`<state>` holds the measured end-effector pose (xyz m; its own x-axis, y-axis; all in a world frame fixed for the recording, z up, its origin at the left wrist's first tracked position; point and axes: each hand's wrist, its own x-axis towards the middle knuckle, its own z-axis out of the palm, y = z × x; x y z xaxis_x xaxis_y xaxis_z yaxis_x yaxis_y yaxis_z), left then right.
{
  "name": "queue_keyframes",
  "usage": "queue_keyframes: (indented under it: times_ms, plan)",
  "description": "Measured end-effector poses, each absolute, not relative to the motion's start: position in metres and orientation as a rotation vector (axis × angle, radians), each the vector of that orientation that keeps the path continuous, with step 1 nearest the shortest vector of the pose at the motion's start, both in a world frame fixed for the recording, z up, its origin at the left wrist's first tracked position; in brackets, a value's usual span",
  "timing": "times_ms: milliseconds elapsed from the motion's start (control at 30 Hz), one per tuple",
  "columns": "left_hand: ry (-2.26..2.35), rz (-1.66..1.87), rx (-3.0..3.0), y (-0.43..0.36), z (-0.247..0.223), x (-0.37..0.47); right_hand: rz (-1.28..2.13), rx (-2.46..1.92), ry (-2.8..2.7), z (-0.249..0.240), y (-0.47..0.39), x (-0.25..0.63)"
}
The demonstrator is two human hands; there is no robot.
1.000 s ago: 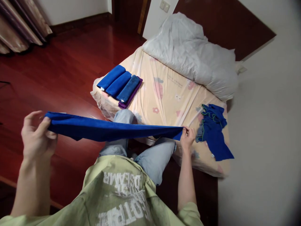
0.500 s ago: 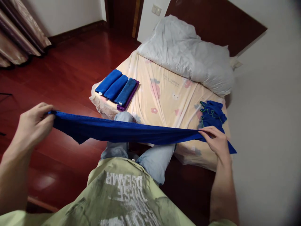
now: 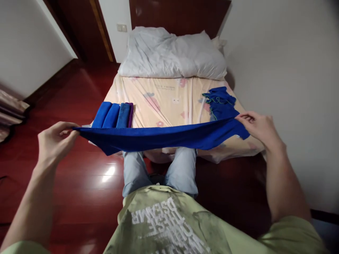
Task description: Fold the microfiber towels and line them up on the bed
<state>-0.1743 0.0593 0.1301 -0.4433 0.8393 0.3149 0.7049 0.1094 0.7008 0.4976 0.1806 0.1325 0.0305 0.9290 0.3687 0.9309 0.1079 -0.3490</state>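
A blue cloth [image 3: 159,139] is stretched sideways in the air above my knees and the bed's front edge. My left hand [image 3: 58,139] pinches its left corner, and my right hand [image 3: 258,127] pinches its upper right end. Beyond the cloth, at the left of the bed, several folded cloths lie side by side: blue ones [image 3: 102,114] and a purple one [image 3: 131,114] at their right. A crumpled heap of blue cloth with green edging [image 3: 221,100] rests on the bed's right side, close behind my right hand.
The bed [image 3: 169,102] has a patterned, peach-coloured sheet. A bunched grey-white quilt [image 3: 174,54] lies across its far end, before a dark headboard [image 3: 180,14]. A white wall [image 3: 280,70] runs along the right; red wooden floor [image 3: 66,176] lies at the left.
The view has turned, so the bed now appears straight ahead. The cloth's right end has risen relative to the left, and its lower edge hangs differently. Both hands keep their hold.
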Motion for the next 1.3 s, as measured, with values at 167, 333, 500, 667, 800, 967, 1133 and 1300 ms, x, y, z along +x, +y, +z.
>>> queue_keyframes:
  times_ms: [167,333,500,667,800,967,1133,1300]
  plan:
    - [2.226,1.152,1.528,0.08,0.135,-0.171,-0.099,-1.838,-1.808,0.141,0.168,0.519]
    - [2.064,1.193,1.429,0.093,0.14,-0.162,-0.01,-1.882,-1.81,0.147,0.158,0.534]
    - [2.062,1.14,1.504,0.103,0.144,-0.151,-0.09,-1.911,-1.847,0.149,0.154,0.54]
    - [2.043,1.207,1.451,0.115,0.15,-0.142,-0.218,-1.897,-1.899,0.15,0.153,0.554]
    - [1.978,1.308,1.408,0.12,0.155,-0.132,-0.189,-1.93,-1.791,0.147,0.149,0.568]
    - [1.78,1.512,1.367,0.133,0.148,-0.125,0.041,-1.91,-1.618,0.147,0.141,0.566]
    - [1.733,1.634,1.387,0.136,0.149,-0.115,0.074,-1.856,-1.573,0.158,0.127,0.559]
    - [1.828,1.367,1.49,0.123,0.175,-0.107,0.055,-1.938,-1.692,0.17,0.107,0.577]
